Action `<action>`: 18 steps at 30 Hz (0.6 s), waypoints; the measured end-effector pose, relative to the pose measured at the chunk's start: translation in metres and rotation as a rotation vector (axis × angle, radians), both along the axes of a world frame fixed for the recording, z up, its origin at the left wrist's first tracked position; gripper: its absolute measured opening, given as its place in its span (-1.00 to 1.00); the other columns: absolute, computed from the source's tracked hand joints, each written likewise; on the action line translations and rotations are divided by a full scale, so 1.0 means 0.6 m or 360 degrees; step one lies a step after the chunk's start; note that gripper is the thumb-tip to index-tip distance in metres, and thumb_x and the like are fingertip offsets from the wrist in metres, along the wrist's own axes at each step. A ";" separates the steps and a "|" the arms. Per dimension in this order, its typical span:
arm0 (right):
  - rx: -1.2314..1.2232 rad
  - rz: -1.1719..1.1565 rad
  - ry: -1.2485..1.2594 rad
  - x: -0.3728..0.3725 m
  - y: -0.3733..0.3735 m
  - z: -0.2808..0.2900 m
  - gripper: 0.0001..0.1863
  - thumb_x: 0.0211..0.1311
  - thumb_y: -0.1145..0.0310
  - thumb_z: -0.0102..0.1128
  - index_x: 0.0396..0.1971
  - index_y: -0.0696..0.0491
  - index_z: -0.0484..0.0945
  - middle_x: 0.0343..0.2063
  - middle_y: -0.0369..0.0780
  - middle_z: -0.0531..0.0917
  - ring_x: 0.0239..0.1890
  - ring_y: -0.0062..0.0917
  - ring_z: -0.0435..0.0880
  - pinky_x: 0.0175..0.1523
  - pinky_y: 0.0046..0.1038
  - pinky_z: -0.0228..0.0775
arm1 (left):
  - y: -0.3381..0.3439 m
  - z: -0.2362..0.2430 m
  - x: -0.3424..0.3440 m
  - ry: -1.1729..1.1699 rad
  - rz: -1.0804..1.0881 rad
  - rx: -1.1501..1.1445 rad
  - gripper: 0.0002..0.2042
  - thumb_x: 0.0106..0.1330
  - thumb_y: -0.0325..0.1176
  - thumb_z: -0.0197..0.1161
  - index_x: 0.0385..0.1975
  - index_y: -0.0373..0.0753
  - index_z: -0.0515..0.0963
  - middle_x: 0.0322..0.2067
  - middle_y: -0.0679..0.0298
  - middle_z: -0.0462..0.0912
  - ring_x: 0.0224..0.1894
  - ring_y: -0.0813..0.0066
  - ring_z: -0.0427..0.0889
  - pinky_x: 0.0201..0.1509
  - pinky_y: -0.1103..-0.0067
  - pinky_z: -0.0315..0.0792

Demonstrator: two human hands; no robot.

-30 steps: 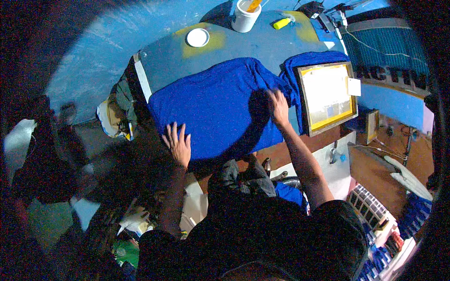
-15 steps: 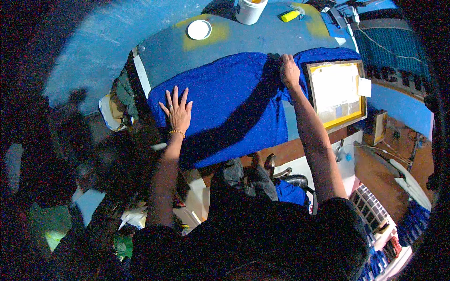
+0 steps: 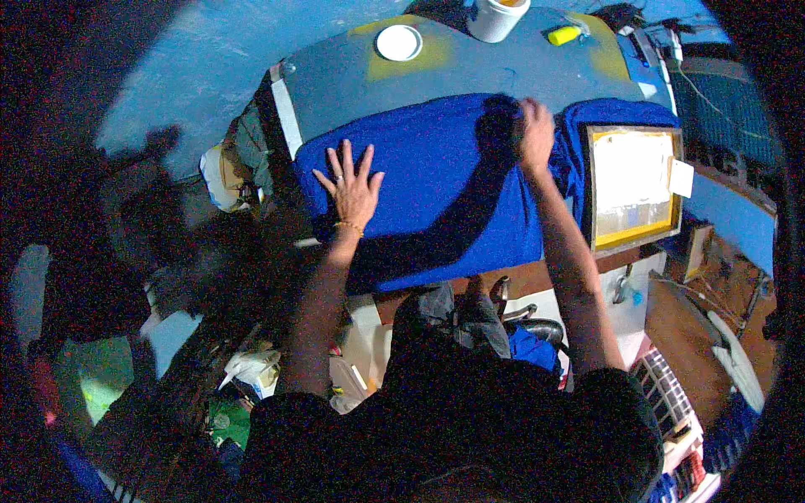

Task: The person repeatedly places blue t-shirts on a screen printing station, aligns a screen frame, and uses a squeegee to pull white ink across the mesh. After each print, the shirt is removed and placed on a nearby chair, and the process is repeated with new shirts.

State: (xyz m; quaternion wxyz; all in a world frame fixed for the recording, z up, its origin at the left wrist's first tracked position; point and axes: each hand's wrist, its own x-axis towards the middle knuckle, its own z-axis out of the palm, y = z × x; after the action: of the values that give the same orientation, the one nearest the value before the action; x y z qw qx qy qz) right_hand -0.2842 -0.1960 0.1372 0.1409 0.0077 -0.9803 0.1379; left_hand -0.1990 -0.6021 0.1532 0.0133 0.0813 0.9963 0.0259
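Note:
Royal-blue cloth (image 3: 436,176) lies spread over the grey table (image 3: 335,92), smooth on the left and gathered in folds at the right. My left hand (image 3: 355,189) presses flat on its left part, fingers spread, with a ring and a beaded bracelet. Over the cloth's far right edge, by the folds, my right hand (image 3: 537,138) is closed with curled, slightly blurred fingers; whatever is in them is hidden. Right of this hand, a framed screen (image 3: 633,184) with a pale centre and yellow inner border rests on the blue cloth, a small white tag at its side.
A white bucket (image 3: 496,18), a white round lid (image 3: 399,43) and a yellow-handled tool (image 3: 563,35) stand or lie at the table's far side. A cable (image 3: 713,102) hangs at the far right. Below the near edge are a black chair seat (image 3: 541,329) and a white rack (image 3: 667,390).
The whole view has shifted, so the table and cloth sit further right in it. My left hand stays flat on the cloth. My right hand is more blurred and remains near the cloth's far edge.

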 end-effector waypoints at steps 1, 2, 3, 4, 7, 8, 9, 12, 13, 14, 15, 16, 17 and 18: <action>-0.0307 0.0171 -0.0024 0.032 -0.047 0.005 -0.63 0.31 0.40 0.07 0.09 0.07 0.57 0.23 -0.02 0.53 0.24 -0.06 0.51 0.32 -0.03 0.36 | 0.012 0.006 0.003 0.0065 -0.0002 0.0001 -0.38 0.49 0.11 0.12 0.53 0.25 0.22 0.61 0.15 0.00 0.63 -0.16 -0.18 0.47 -0.42 -0.36; -0.0217 0.0450 -0.0015 0.064 -0.096 0.008 -0.59 0.37 0.37 0.02 0.19 0.04 0.56 0.25 -0.08 0.55 0.30 -0.11 0.48 0.40 -0.06 0.27 | 0.026 0.011 0.008 0.0040 -0.0048 0.0065 -0.37 0.46 0.14 0.14 0.52 0.25 0.25 0.60 0.14 0.01 0.63 -0.17 -0.18 0.47 -0.42 -0.39; -0.0070 0.0668 -0.0156 0.106 -0.144 0.011 -0.50 0.38 0.31 0.02 0.31 0.02 0.49 0.41 -0.10 0.41 0.48 -0.18 0.33 0.53 0.09 0.06 | 0.045 0.014 0.016 0.0049 -0.0084 0.0153 -0.34 0.42 0.16 0.18 0.51 0.26 0.26 0.60 0.16 0.03 0.63 -0.15 -0.15 0.47 -0.43 -0.40; 0.0036 0.0909 -0.0262 0.143 -0.185 0.013 -0.44 0.40 0.24 0.04 0.38 -0.03 0.42 0.47 -0.13 0.33 0.53 -0.21 0.23 0.57 0.13 -0.06 | 0.056 0.016 0.025 -0.0039 -0.0175 0.0190 -0.33 0.40 0.15 0.19 0.51 0.25 0.27 0.60 0.18 0.05 0.63 -0.13 -0.13 0.47 -0.42 -0.39; -0.0091 0.1171 -0.0541 0.165 -0.202 0.014 -0.30 0.44 -0.03 0.05 0.52 -0.15 0.26 0.56 -0.18 0.20 0.60 -0.23 0.11 0.60 0.17 -0.20 | 0.051 0.012 0.040 -0.0235 -0.0278 0.0152 -0.32 0.38 0.13 0.23 0.51 0.23 0.28 0.59 0.23 0.08 0.63 -0.05 -0.08 0.48 -0.40 -0.35; 0.0178 0.0999 -0.0535 0.152 -0.179 0.012 -0.22 0.41 -0.17 0.02 0.55 -0.18 0.21 0.58 -0.20 0.15 0.61 -0.24 0.08 0.60 0.16 -0.21 | 0.035 0.008 0.039 -0.0097 -0.0214 0.0120 -0.32 0.39 0.13 0.22 0.51 0.21 0.27 0.59 0.22 0.08 0.63 -0.05 -0.07 0.48 -0.40 -0.34; 0.0160 0.0843 -0.0462 0.131 -0.147 0.010 -0.22 0.42 -0.17 -0.01 0.56 -0.19 0.18 0.59 -0.22 0.14 0.61 -0.24 0.06 0.59 0.17 -0.20 | 0.011 0.002 0.035 -0.0170 -0.0094 -0.0004 -0.32 0.40 0.12 0.20 0.52 0.19 0.27 0.59 0.22 0.08 0.63 -0.05 -0.06 0.48 -0.40 -0.33; 0.0298 0.0468 -0.0371 0.068 -0.051 -0.004 -0.24 0.44 -0.13 0.02 0.56 -0.23 0.16 0.59 -0.26 0.13 0.62 -0.26 0.06 0.56 0.22 -0.17 | -0.059 -0.021 0.017 0.0069 0.0211 -0.0111 -0.34 0.47 0.12 0.14 0.53 0.14 0.24 0.59 0.21 0.06 0.63 -0.05 -0.07 0.46 -0.41 -0.24; 0.0321 0.0371 -0.0281 0.052 -0.022 -0.008 -0.26 0.43 -0.11 0.05 0.56 -0.27 0.18 0.59 -0.28 0.13 0.61 -0.28 0.07 0.54 0.24 -0.13 | -0.070 -0.031 0.011 0.0113 0.0271 -0.0135 -0.35 0.48 0.11 0.12 0.54 0.14 0.22 0.60 0.20 0.05 0.63 -0.05 -0.08 0.45 -0.42 -0.20; 0.0451 0.0375 -0.0320 0.041 -0.009 -0.016 -0.25 0.43 -0.14 0.04 0.56 -0.26 0.18 0.59 -0.28 0.14 0.60 -0.28 0.09 0.52 0.26 -0.11 | -0.076 -0.040 0.010 0.0101 0.0274 -0.0123 -0.35 0.49 0.12 0.11 0.54 0.15 0.21 0.60 0.20 0.03 0.63 -0.04 -0.08 0.44 -0.42 -0.17; 0.0420 0.0459 -0.0361 0.033 0.004 -0.020 -0.22 0.42 -0.20 0.02 0.56 -0.24 0.17 0.58 -0.27 0.15 0.59 -0.27 0.11 0.51 0.26 -0.09 | -0.079 -0.046 0.009 0.0084 0.0252 -0.0136 -0.35 0.50 0.12 0.11 0.55 0.16 0.20 0.61 0.21 0.02 0.63 -0.04 -0.08 0.43 -0.43 -0.14; 0.0534 0.0433 -0.0413 0.031 0.003 -0.026 -0.21 0.41 -0.23 0.01 0.55 -0.23 0.18 0.58 -0.26 0.17 0.59 -0.25 0.11 0.51 0.29 -0.11 | -0.077 -0.052 0.008 0.0086 0.0277 -0.0129 -0.35 0.50 0.12 0.09 0.56 0.17 0.18 0.61 0.23 0.01 0.64 -0.02 -0.10 0.43 -0.44 -0.14; 0.0499 0.0435 -0.0512 0.031 0.005 -0.027 -0.21 0.42 -0.23 -0.01 0.56 -0.22 0.16 0.59 -0.25 0.13 0.61 -0.24 0.07 0.52 0.31 -0.15 | -0.074 -0.055 0.008 0.0125 0.0261 -0.0149 -0.35 0.51 0.12 0.08 0.56 0.18 0.17 0.61 0.25 0.00 0.64 0.00 -0.11 0.42 -0.45 -0.13; 0.0351 0.0404 -0.0521 0.036 0.000 -0.026 -0.21 0.44 -0.23 -0.03 0.57 -0.24 0.13 0.61 -0.24 0.07 0.63 -0.22 -0.01 0.54 0.34 -0.22 | -0.069 -0.056 0.008 0.0124 0.0271 -0.0131 -0.35 0.53 0.13 0.06 0.57 0.20 0.14 0.62 0.28 -0.03 0.64 0.02 -0.12 0.42 -0.46 -0.14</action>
State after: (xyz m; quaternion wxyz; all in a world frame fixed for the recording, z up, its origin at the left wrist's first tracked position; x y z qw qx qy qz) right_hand -0.2629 -0.1961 0.1216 -0.0402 0.1236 -0.9905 0.0459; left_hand -0.1945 -0.6433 0.1197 -0.0244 -0.0033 0.9995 -0.0173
